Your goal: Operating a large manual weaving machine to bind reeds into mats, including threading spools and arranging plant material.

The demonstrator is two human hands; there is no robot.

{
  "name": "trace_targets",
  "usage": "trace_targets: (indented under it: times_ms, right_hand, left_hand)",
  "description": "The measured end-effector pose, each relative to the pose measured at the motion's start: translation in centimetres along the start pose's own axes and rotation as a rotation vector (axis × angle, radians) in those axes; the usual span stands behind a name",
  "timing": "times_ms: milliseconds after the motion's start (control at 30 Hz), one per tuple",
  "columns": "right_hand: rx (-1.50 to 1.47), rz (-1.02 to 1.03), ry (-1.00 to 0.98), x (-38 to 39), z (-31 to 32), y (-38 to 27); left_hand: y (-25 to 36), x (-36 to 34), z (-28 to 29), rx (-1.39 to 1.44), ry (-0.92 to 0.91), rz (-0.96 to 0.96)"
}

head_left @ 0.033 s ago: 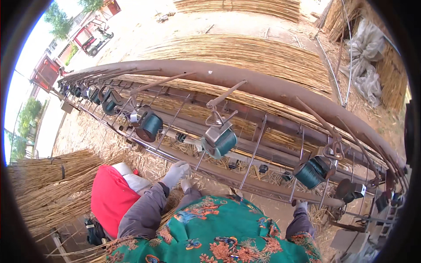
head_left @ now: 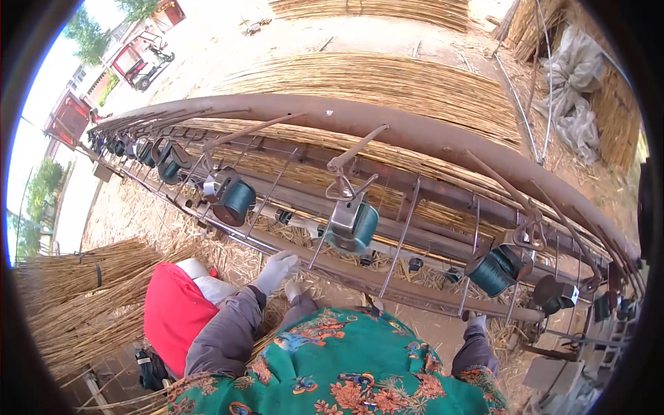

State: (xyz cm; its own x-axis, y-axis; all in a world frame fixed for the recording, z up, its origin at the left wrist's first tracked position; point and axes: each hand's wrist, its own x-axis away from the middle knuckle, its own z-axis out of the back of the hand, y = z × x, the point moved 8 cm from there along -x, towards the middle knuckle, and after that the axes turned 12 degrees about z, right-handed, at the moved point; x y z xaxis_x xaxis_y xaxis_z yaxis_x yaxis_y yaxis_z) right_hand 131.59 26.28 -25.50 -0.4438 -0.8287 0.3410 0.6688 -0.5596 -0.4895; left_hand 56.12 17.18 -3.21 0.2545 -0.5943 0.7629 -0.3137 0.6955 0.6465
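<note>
My left hand [head_left: 274, 272], in a pale glove with a dark purple-grey sleeve, is raised near the front lower bar [head_left: 332, 278] of a long rusty metal frame. Its fingers are bent and close together; anything between them is too small to make out. My right hand [head_left: 476, 321] shows only as a small greyish patch at the end of its sleeve, beside the bar's right part, fingers hidden. Above the bar hangs a metal holder with a spool of dark green thread [head_left: 364, 225]. Similar spools [head_left: 237, 202] hang to its left and right [head_left: 492, 272].
Thin metal rods [head_left: 401, 238] cross the frame below a thick rusty pipe [head_left: 415, 131]. Reed stalks [head_left: 373, 83] lie behind it, and reed bundles [head_left: 76, 290] at left. Red cloth [head_left: 176, 315] sits beside my left arm. White plastic sheeting [head_left: 577, 90] hangs far right.
The middle spool holder has turned, showing more of its metal side. My left hand's fingers have shifted slightly. The whole view has moved a little.
</note>
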Motion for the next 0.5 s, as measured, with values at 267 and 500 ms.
trace_targets:
  times_ms: [267, 500]
  right_hand:
    - [-0.663, -0.059, -0.494, 14.5, -4.6, -16.7]
    - [-1.302, 0.252, -0.768, 31.4, -1.5, -44.0]
  left_hand:
    - [8.3, -2.9, 0.3, -0.195, -0.202, -0.197]
    - [8.6, -3.7, 1.5, -0.583, -0.463, -0.391]
